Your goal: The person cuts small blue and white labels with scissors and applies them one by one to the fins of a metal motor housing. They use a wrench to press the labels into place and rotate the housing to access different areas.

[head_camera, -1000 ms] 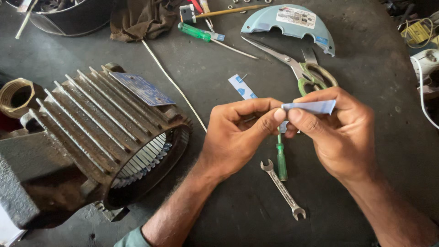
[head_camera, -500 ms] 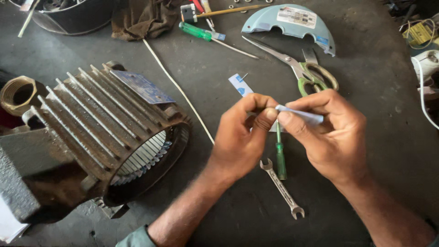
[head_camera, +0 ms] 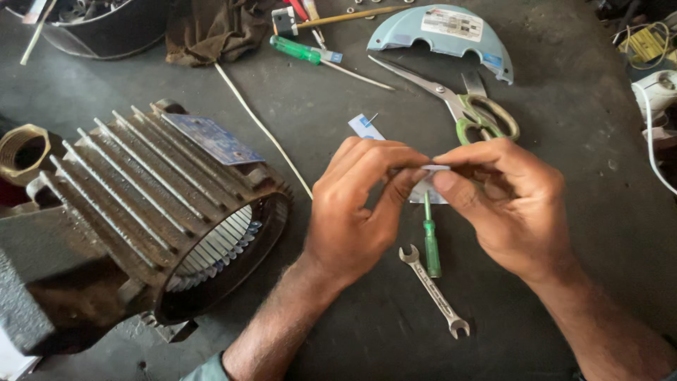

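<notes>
Both your hands, left hand (head_camera: 356,212) and right hand (head_camera: 508,204), are pinched tight on that pale paper strip (head_camera: 428,189) mid-frame above the desk (head_camera: 338,106); looks light and flimsy, so grip near the ends

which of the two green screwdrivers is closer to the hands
The small green screwdriver lying just below the hands, beside the wrench. The other green screwdriver lies far off near the cloth.

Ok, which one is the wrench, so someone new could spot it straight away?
Start at the big finned motor housing on the left, then move right past both hands to the dark bench just below them. The wrench lies there beside a small green screwdriver; it is the slim bare-metal bar with open jaws at both ends.
</notes>
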